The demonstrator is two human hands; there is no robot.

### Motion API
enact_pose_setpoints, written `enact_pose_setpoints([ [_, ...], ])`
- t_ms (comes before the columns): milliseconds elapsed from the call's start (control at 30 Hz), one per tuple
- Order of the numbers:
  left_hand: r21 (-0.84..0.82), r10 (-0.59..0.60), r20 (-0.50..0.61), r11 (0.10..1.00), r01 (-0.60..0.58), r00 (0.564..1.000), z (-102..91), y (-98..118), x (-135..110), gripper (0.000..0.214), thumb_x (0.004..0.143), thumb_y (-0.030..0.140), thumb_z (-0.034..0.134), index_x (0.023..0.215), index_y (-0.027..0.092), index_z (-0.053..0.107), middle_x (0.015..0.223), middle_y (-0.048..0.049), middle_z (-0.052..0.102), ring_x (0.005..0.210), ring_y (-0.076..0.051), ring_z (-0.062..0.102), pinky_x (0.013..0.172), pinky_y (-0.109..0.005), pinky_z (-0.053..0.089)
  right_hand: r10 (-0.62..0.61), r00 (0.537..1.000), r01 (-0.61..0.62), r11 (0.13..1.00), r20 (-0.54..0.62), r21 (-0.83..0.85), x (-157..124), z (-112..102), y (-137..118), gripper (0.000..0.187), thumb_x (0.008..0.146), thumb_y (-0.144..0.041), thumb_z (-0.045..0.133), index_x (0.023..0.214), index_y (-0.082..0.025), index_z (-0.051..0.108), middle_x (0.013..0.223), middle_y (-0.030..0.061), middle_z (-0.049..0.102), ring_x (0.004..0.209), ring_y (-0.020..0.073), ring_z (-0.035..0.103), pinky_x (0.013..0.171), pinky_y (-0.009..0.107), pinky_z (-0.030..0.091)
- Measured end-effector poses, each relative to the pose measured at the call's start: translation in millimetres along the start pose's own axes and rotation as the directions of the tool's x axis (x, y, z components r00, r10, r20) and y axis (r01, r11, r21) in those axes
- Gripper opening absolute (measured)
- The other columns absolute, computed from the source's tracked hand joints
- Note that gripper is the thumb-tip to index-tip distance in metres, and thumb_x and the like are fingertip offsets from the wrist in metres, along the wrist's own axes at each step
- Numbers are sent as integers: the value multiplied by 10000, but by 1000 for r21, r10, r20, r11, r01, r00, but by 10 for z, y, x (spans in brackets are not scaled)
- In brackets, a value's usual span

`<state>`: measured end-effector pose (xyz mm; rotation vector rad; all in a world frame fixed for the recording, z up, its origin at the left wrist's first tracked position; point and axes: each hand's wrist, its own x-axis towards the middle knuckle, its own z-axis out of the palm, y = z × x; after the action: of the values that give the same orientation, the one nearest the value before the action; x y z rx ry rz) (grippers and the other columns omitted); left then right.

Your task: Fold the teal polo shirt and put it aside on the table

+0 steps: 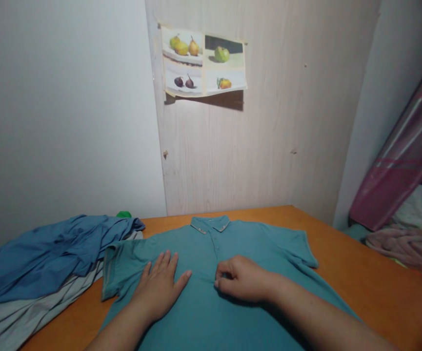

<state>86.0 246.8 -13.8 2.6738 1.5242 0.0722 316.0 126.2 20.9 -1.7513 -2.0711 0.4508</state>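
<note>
A teal polo shirt (pixel 262 243) lies spread face up on an orange wooden table (pixel 360 273), collar toward the wall. My left hand (pixel 161 285) rests flat on the shirt's chest, fingers stretched out and slightly apart. My right hand (pixel 242 278) sits just right of it at the bottom of the button placket, fingers curled and pinching the fabric there. Both short sleeves lie out to the sides.
A pile of clothes sits on the table's left end: a blue garment (pixel 57 253) over a grey one (pixel 20 312), with a bit of green cloth (pixel 123 214) behind. A fruit poster (pixel 203 63) hangs on the wood panel. Pink and grey bedding (pixel 408 204) lies at the right.
</note>
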Motion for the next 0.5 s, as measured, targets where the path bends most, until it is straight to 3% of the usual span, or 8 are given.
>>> enact_pose_setpoints([
  [133,-4,3,-10,1000,-3,1000,17,-5,11,930,889,767,215,1574,145,305,1651,-129,176,1543,-315,122,1229,-554,115,-24,1000,24,996,8,84,-7,2,31,165,829,-312,573,811,-199,692,666,-33,607,605,106,511,537,207,312],
  [233,-7,5,-18,1000,-5,1000,0,7,3,923,891,760,229,1572,142,312,1649,-132,185,1541,-319,130,1227,-558,124,-5,986,-26,982,167,185,-26,-30,80,103,776,-265,595,794,-195,667,635,-48,573,561,90,478,515,191,326],
  [367,-13,3,-9,1000,-3,1000,-43,29,-13,912,897,745,241,1568,132,319,1647,-137,200,1540,-319,146,1225,-561,132,53,935,-184,918,352,351,-68,-123,84,84,778,-251,566,776,-193,626,569,-58,536,481,80,455,469,178,346],
  [500,-21,7,-14,1000,-7,1000,-40,27,-6,908,898,743,246,1565,131,327,1647,-136,208,1540,-321,147,1227,-560,124,24,854,-254,890,519,378,-87,-193,50,85,767,-275,608,766,-192,623,534,-54,543,458,93,485,461,185,376],
])
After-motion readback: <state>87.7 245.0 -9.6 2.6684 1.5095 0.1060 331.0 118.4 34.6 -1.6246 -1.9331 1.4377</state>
